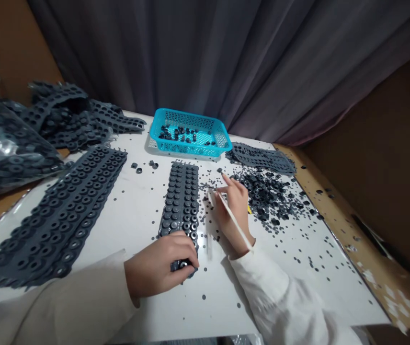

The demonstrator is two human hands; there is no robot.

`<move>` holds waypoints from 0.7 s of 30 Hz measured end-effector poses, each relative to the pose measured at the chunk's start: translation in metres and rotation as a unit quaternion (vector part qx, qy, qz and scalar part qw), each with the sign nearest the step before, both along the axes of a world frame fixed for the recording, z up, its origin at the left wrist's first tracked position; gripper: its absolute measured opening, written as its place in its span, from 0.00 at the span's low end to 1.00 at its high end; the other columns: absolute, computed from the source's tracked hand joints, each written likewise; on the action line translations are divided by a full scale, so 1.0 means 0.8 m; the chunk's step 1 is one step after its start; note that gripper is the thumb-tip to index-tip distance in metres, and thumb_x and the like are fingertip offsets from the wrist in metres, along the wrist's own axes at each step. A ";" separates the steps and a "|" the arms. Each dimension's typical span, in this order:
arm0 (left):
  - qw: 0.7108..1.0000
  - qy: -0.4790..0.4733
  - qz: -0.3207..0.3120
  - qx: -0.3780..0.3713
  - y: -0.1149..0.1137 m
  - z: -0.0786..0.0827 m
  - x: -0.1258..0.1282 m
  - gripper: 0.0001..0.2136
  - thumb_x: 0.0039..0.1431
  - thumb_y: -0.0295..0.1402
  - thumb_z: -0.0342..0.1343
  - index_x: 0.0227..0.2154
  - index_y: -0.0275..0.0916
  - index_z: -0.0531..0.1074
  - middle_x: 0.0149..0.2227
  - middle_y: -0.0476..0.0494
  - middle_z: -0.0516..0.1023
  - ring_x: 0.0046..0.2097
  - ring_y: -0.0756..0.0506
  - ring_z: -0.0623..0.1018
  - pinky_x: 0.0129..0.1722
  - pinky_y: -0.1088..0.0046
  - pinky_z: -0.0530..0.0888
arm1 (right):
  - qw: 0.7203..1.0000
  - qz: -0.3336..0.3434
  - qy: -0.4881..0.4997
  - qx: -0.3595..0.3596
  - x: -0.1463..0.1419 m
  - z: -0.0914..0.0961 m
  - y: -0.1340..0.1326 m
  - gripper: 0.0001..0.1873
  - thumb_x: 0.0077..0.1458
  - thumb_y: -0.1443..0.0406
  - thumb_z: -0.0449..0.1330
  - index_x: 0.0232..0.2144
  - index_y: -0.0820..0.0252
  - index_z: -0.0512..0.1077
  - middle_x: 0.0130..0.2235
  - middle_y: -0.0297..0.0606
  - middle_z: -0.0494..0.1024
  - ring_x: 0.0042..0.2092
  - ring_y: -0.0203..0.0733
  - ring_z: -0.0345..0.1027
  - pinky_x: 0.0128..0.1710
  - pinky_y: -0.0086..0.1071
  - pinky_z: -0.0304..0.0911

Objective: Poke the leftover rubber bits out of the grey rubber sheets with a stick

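A dark grey moulded rubber sheet (181, 201) with rows of round raised pads lies lengthwise in front of me. My left hand (167, 261) grips its near end, fingers curled over the top and thumb at the near right edge. Just right of the sheet is my right hand (233, 211), bent round a thin white stick (235, 220) that slants across the palm to the wrist. Its index finger points forward, close to a small dark piece (220, 170). Whether the stick is one leg of tweezers I cannot tell.
A blue basket (190, 149) with some small dark pieces stands at the back. Loose black bits (266, 194) are heaped and scattered at right, before another sheet (262, 158). At left lie a longer sheet (61, 211), crumpled sheets (79, 115) and a filled plastic bag (7, 148).
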State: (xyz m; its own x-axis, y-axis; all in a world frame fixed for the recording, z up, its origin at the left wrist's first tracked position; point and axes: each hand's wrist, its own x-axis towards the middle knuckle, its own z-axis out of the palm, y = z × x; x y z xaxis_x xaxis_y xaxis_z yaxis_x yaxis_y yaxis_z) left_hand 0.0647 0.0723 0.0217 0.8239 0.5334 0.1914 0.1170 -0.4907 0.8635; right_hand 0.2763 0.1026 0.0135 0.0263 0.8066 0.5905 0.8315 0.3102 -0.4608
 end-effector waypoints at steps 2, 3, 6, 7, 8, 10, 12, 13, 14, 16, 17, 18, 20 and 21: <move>1.000 0.005 0.001 -0.002 0.000 -0.001 0.000 0.06 0.58 0.23 0.53 0.33 0.37 0.74 0.35 0.45 0.76 0.39 0.47 0.72 0.41 0.72 0.68 | 0.999 0.006 0.044 -0.018 0.002 0.004 -0.001 0.05 0.61 0.64 0.53 0.34 0.57 0.68 0.51 0.46 0.71 0.57 0.52 0.59 0.56 0.51 0.54; 1.000 0.007 0.001 -0.003 0.000 -0.001 0.000 0.06 0.57 0.23 0.53 0.33 0.37 0.74 0.35 0.45 0.76 0.39 0.47 0.72 0.41 0.72 0.68 | 0.996 0.032 0.077 -0.041 0.003 0.005 -0.002 0.05 0.61 0.63 0.53 0.34 0.57 0.68 0.50 0.46 0.71 0.55 0.51 0.61 0.55 0.50 0.56; 1.000 0.007 0.002 -0.004 0.001 0.000 0.000 0.05 0.57 0.22 0.54 0.32 0.37 0.73 0.35 0.45 0.76 0.40 0.47 0.72 0.41 0.73 0.67 | 0.965 0.146 0.177 -0.130 0.001 0.007 -0.005 0.05 0.60 0.62 0.55 0.34 0.56 0.69 0.42 0.42 0.74 0.48 0.46 0.68 0.49 0.43 0.63; 1.000 0.007 0.002 -0.004 0.001 0.001 0.001 0.05 0.57 0.22 0.54 0.33 0.37 0.73 0.35 0.46 0.76 0.40 0.47 0.72 0.41 0.73 0.67 | 0.952 0.178 0.195 -0.156 0.000 0.007 -0.006 0.05 0.60 0.62 0.56 0.33 0.56 0.69 0.42 0.41 0.75 0.47 0.46 0.69 0.48 0.42 0.64; 1.000 0.008 0.002 -0.005 0.001 0.001 0.001 0.06 0.57 0.22 0.54 0.33 0.37 0.73 0.35 0.46 0.76 0.40 0.47 0.72 0.41 0.73 0.67 | 0.941 0.203 0.205 -0.178 -0.001 0.006 -0.007 0.05 0.59 0.62 0.57 0.33 0.56 0.70 0.42 0.41 0.75 0.48 0.45 0.69 0.48 0.41 0.64; 1.000 0.014 0.001 -0.007 0.001 0.002 0.001 0.06 0.57 0.22 0.54 0.33 0.37 0.74 0.35 0.46 0.76 0.40 0.47 0.72 0.41 0.73 0.67 | 0.928 0.229 0.205 -0.208 -0.001 0.006 -0.008 0.05 0.59 0.62 0.57 0.33 0.56 0.70 0.44 0.42 0.75 0.48 0.45 0.69 0.48 0.42 0.64; 1.000 0.019 0.001 -0.009 0.001 0.003 0.001 0.06 0.56 0.22 0.55 0.32 0.37 0.74 0.35 0.46 0.76 0.40 0.47 0.72 0.41 0.73 0.67 | 0.928 0.233 0.194 -0.217 -0.001 0.006 -0.009 0.05 0.59 0.62 0.57 0.33 0.57 0.71 0.44 0.42 0.76 0.49 0.46 0.69 0.48 0.42 0.64; 1.000 0.020 0.001 -0.009 0.000 0.003 0.001 0.06 0.56 0.22 0.55 0.32 0.37 0.74 0.35 0.46 0.76 0.39 0.48 0.72 0.40 0.73 0.67 | 0.930 0.232 0.186 -0.214 -0.001 0.006 -0.009 0.05 0.59 0.62 0.57 0.33 0.57 0.71 0.44 0.43 0.76 0.49 0.46 0.69 0.48 0.42 0.63; 1.000 0.019 0.000 -0.008 0.000 0.003 0.001 0.06 0.56 0.21 0.55 0.32 0.37 0.74 0.35 0.46 0.76 0.39 0.48 0.72 0.40 0.73 0.67 | 0.933 0.233 0.177 -0.210 0.000 0.007 -0.009 0.05 0.59 0.62 0.57 0.33 0.57 0.71 0.44 0.43 0.76 0.49 0.46 0.69 0.48 0.43 0.63; 1.000 0.015 0.000 -0.007 0.000 0.003 0.000 0.06 0.56 0.22 0.55 0.32 0.36 0.74 0.35 0.46 0.76 0.39 0.48 0.72 0.41 0.73 0.67 | 0.937 0.236 0.163 -0.199 0.000 0.007 -0.009 0.04 0.60 0.63 0.56 0.33 0.57 0.70 0.44 0.43 0.76 0.49 0.46 0.69 0.49 0.43 0.63; 1.000 0.014 -0.001 -0.007 0.000 0.003 0.000 0.06 0.56 0.22 0.54 0.33 0.36 0.74 0.35 0.46 0.76 0.39 0.48 0.72 0.41 0.73 0.67 | 0.939 0.237 0.156 -0.194 0.000 0.008 -0.010 0.04 0.60 0.63 0.56 0.33 0.56 0.70 0.44 0.43 0.76 0.49 0.46 0.69 0.49 0.43 0.63; 1.000 0.013 -0.001 -0.007 0.000 0.003 0.000 0.06 0.56 0.22 0.54 0.33 0.36 0.74 0.35 0.46 0.76 0.39 0.48 0.72 0.41 0.73 0.67 | 0.941 0.240 0.148 -0.188 0.000 0.008 -0.010 0.04 0.60 0.64 0.56 0.33 0.56 0.70 0.44 0.44 0.76 0.48 0.46 0.69 0.48 0.43 0.64; 1.000 0.011 -0.002 -0.006 0.000 0.002 0.000 0.06 0.56 0.22 0.54 0.33 0.37 0.74 0.35 0.46 0.76 0.39 0.48 0.72 0.41 0.73 0.67 | 0.944 0.247 0.129 -0.175 0.000 0.008 -0.010 0.04 0.60 0.64 0.56 0.34 0.57 0.69 0.44 0.45 0.76 0.48 0.46 0.69 0.47 0.42 0.65; 1.000 0.010 -0.001 -0.006 0.000 0.002 0.000 0.06 0.56 0.22 0.54 0.32 0.37 0.74 0.35 0.46 0.76 0.39 0.47 0.72 0.41 0.73 0.67 | 0.946 0.251 0.118 -0.168 0.000 0.008 -0.009 0.04 0.60 0.64 0.55 0.34 0.57 0.69 0.44 0.45 0.76 0.47 0.45 0.69 0.47 0.42 0.65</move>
